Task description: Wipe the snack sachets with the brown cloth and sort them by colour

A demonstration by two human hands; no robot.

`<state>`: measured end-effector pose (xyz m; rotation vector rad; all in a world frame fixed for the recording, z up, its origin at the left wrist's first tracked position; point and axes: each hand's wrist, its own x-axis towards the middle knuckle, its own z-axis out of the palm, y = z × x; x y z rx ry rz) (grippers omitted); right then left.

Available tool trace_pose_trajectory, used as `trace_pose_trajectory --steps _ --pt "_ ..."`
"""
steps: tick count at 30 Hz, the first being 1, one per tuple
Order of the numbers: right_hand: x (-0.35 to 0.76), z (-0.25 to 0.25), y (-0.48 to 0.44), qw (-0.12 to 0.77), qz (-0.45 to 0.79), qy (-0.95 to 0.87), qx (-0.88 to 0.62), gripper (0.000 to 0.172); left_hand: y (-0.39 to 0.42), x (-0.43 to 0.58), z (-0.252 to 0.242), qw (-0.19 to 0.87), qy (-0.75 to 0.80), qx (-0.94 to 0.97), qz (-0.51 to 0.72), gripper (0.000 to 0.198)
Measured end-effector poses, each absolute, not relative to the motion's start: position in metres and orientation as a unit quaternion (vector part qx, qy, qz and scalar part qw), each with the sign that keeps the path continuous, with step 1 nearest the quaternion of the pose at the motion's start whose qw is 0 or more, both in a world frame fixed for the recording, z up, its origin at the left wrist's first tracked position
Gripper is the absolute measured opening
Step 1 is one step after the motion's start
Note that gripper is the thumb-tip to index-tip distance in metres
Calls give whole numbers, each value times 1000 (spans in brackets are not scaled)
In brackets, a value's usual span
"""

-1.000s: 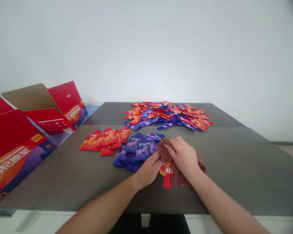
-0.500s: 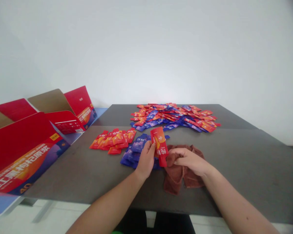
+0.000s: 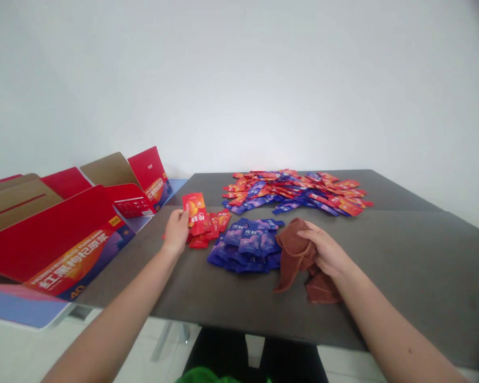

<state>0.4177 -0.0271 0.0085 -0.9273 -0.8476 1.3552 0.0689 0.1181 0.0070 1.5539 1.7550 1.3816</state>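
Observation:
My left hand (image 3: pixel 176 231) pinches a red and orange sachet (image 3: pixel 195 213) upright, just over the small stack of red sachets (image 3: pixel 219 223) and partly in front of it. My right hand (image 3: pixel 328 251) grips a crumpled brown towel (image 3: pixel 297 254), whose lower folds lie on the tabletop. A stack of blue-purple sachets (image 3: pixel 245 246) lies between my hands, and neither hand touches it.
A large mixed heap of red and blue sachets (image 3: pixel 295 191) lies at the far side of the dark grey table (image 3: pixel 391 250). Open red cardboard cartons (image 3: pixel 74 244) stand beyond the table's left edge, and a white wall rises behind.
My left hand has carried the red sachet left, from the blue stack to the red stack. My right hand now grips and gathers the towel. The view has shifted slightly.

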Motion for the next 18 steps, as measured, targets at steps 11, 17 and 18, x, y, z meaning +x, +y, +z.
trace_pose_trajectory --steps 11,17,18 --pt "418 9 -26 602 584 -365 -404 26 176 -17 -11 124 756 595 243 15" --pt "418 9 -28 597 584 -373 -405 26 184 -19 -21 121 737 631 211 32" --pt "418 9 -28 597 581 -376 -405 27 184 -18 -22 125 731 637 211 35"
